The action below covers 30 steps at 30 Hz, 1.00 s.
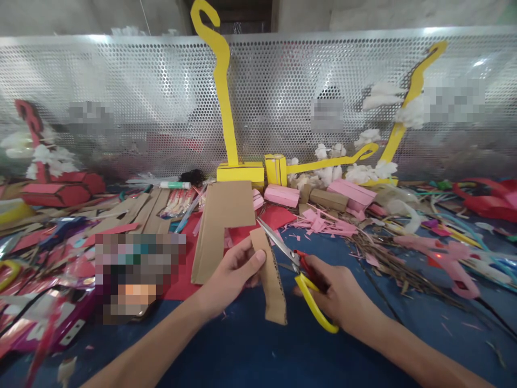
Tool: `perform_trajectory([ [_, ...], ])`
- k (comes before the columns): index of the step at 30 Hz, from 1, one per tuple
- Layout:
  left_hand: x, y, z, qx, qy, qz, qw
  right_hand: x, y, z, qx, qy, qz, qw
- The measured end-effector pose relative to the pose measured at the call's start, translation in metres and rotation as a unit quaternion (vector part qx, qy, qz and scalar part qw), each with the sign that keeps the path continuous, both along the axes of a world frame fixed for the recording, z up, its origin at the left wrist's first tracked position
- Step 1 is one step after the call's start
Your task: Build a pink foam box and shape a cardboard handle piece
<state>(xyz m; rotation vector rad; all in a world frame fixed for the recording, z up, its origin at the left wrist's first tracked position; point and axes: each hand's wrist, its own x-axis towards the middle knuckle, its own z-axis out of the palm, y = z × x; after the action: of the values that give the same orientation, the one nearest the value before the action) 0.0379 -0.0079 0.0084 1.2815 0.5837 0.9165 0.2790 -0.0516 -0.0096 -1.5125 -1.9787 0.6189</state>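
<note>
Between the thumb and fingers of my left hand [238,264] is a narrow cardboard strip [271,291], its corrugated edge facing right. My right hand [337,288] grips scissors [287,250] with red and yellow handles. Their blades point up and left, just beside the top end of the strip. Whether the blades touch the strip I cannot tell. Behind my left hand lies a larger cardboard sheet [218,210] with a notch out of its lower right, resting partly on red paper [177,277].
Yellow hooked shapes on box bases [240,173] stand against a perforated metal panel [274,81]. Pink rolled boxes [281,195] and paper scraps lie behind my hands. A pink glue gun [444,261] and twigs [391,269] are at right; clutter covers the left.
</note>
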Motion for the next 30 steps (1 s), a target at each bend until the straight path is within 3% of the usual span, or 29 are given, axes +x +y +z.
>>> perform_trajectory([
  [5, 0.001, 0.000, -0.001, -0.008, -0.009, 0.010, 1.000, 0.002, 0.004, -0.001, -0.039, 0.064, -0.024, 0.997],
  [8, 0.003, 0.000, 0.000, -0.014, -0.036, 0.030, 0.999, 0.004, 0.006, 0.004, -0.022, 0.080, -0.037, 0.996],
  [11, 0.004, -0.001, 0.003, -0.013, -0.035, 0.071, 0.997, 0.007, 0.008, 0.011, 0.015, 0.045, -0.039, 0.998],
  [16, 0.000, -0.003, 0.009, 0.051, 0.056, 0.127, 0.989, 0.008, 0.008, 0.019, 0.049, -0.023, -0.030, 0.998],
  [22, -0.002, -0.005, 0.010, 0.086, 0.096, 0.137, 0.982, 0.005, 0.009, 0.018, 0.031, -0.015, -0.029, 0.999],
  [30, -0.001, -0.006, 0.012, 0.049, 0.065, 0.123, 0.989, 0.005, 0.010, 0.018, 0.007, 0.018, -0.025, 0.999],
])
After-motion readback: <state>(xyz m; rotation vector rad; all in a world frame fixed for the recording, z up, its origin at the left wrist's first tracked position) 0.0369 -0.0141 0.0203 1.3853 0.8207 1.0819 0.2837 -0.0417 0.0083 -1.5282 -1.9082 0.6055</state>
